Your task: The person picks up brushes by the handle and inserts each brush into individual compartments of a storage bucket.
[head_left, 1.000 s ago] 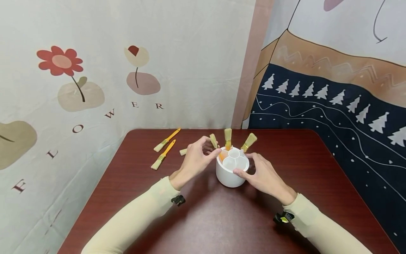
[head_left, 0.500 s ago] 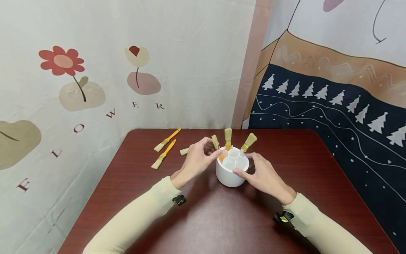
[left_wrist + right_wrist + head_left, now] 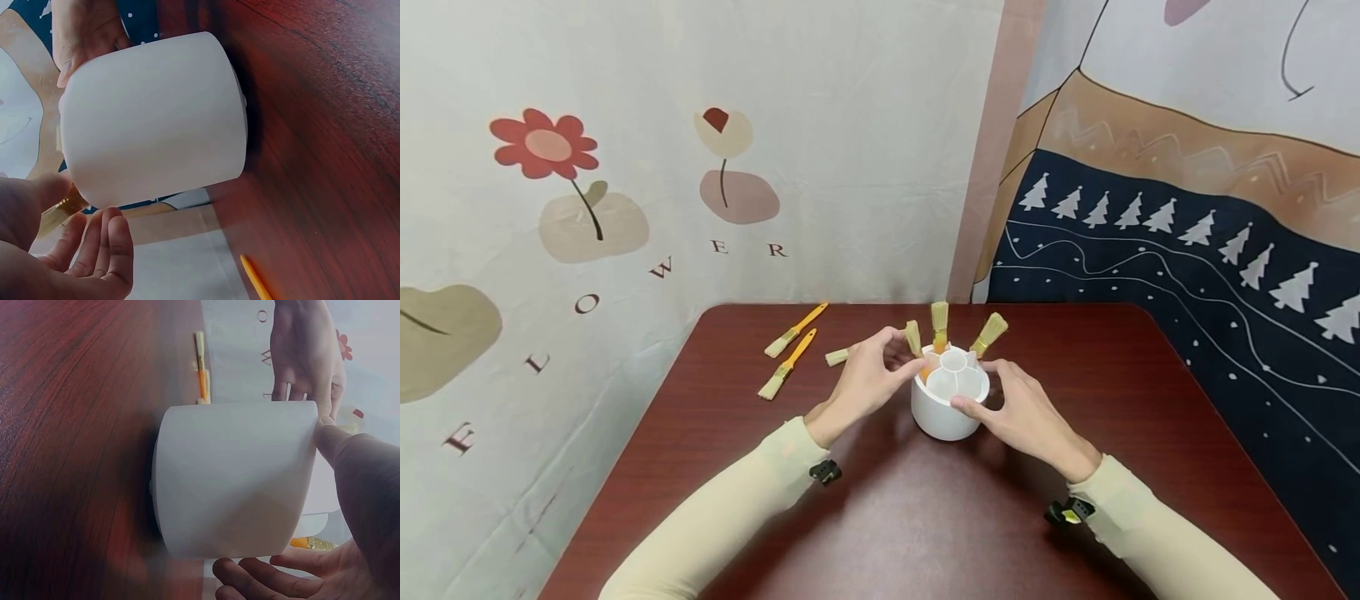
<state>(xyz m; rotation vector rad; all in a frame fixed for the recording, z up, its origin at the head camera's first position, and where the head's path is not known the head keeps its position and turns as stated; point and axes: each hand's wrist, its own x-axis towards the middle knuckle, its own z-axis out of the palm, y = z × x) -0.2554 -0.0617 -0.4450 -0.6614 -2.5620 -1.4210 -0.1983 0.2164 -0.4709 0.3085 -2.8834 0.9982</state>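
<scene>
A white round pen holder (image 3: 943,418) with several compartments stands upright on the table. Three paintbrushes stick out of it bristles up: one in the middle (image 3: 939,317), one leaning right (image 3: 991,333), and one at the left (image 3: 913,337). My left hand (image 3: 867,372) pinches that left paintbrush near its ferrule, thumb by the rim; in the left wrist view the paintbrush (image 3: 57,214) passes between thumb and index finger. My right hand (image 3: 1030,412) grips the holder from the right, thumb on the front rim, fingers round the far side. The holder's wall (image 3: 231,481) hides the brush handles' lower ends.
On the red-brown table (image 3: 910,533), two yellow-handled paintbrushes, a farther one (image 3: 796,331) and a nearer one (image 3: 787,365), lie left of the holder. Another paintbrush (image 3: 837,357) lies partly hidden behind my left hand. A printed curtain (image 3: 865,167) hangs behind the table.
The left paintbrush has shifted slightly right and down and stands more upright, with my left hand moving a little along with it. My right hand and the holder stay in place.
</scene>
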